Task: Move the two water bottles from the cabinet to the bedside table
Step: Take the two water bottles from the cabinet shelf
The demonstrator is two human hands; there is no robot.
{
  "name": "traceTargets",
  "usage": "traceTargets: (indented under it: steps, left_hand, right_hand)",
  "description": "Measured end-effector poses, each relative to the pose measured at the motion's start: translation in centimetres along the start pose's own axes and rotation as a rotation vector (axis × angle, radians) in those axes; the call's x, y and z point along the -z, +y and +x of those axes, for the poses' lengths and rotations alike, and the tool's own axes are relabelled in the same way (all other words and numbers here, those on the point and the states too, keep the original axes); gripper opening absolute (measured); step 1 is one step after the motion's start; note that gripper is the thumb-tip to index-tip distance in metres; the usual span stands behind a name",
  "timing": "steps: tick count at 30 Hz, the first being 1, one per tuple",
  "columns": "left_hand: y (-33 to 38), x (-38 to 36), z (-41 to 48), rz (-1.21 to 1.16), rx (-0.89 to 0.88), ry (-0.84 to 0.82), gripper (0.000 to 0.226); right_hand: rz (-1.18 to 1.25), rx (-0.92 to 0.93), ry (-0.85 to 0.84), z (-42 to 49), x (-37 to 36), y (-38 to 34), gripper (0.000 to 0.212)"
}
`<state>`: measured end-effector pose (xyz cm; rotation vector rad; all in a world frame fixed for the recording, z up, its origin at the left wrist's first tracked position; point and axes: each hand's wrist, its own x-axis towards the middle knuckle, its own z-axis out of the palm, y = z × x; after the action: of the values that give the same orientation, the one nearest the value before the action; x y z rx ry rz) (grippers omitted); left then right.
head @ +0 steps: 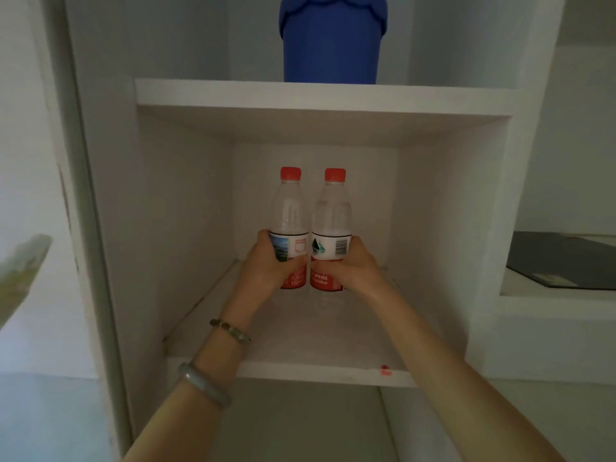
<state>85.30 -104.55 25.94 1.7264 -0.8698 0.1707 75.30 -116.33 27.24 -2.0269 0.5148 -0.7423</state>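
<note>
I'm at the pick-up: my left hand [266, 261] wraps the left bottle [289, 228], my right hand [350, 265] the right bottle [331, 230], both upright, touching, deep in the cabinet [300, 361] cubby at twelve o'clock. Next, I judge: draw both out level toward six o'clock.

Both your arms reach forward, nearly straight; your left hand [266, 261] and right hand [353, 265] are each curled closed, fingers [325, 270] wrapped inward.

Left hand [266, 261] grips left water bottle [289, 215]; right hand [350, 265] grips right water bottle [331, 218], both upright inside white cabinet [320, 98]
</note>
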Motion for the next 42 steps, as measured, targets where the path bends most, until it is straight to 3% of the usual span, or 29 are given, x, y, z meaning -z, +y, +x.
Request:
traceTargets:
  steps: [6, 12, 16, 23, 28, 42]
  left_hand:
    - [0.8, 0.6, -0.8, 0.083, -0.027, 0.053, 0.058]
    - [3.5, 1.9, -3.1, 0.099, -0.025, 0.065, 0.056]
    - [5.1, 2.8, -6.1, 0.093, -0.003, 0.064, 0.056]
    - [8.9, 5.0, -13.4, 0.296, 0.064, 0.185, 0.06]
    - [11.3, 5.5, -18.7, 0.346, 0.094, 0.254, 0.057]
    - [15.5, 10.2, -32.5, 0.472, 0.23, 0.507, 0.059]
  right_hand:
    - [-0.023, 0.025, 0.096, -1.4, 0.5, -0.4, 0.06]
    - [-0.022, 0.097, 0.073, -3.8, 2.0, -1.8, 0.06]
    - [-0.035, 0.166, 0.003, -6.2, 2.8, -2.6, 0.062]
    - [0.043, 0.266, -0.13, -11.3, 3.8, -3.0, 0.062]
    - [0.105, 0.291, -0.212, -15.1, 4.2, -2.6, 0.072]
    - [0.271, 0.45, -0.531, -25.6, 2.2, -5.6, 0.067]
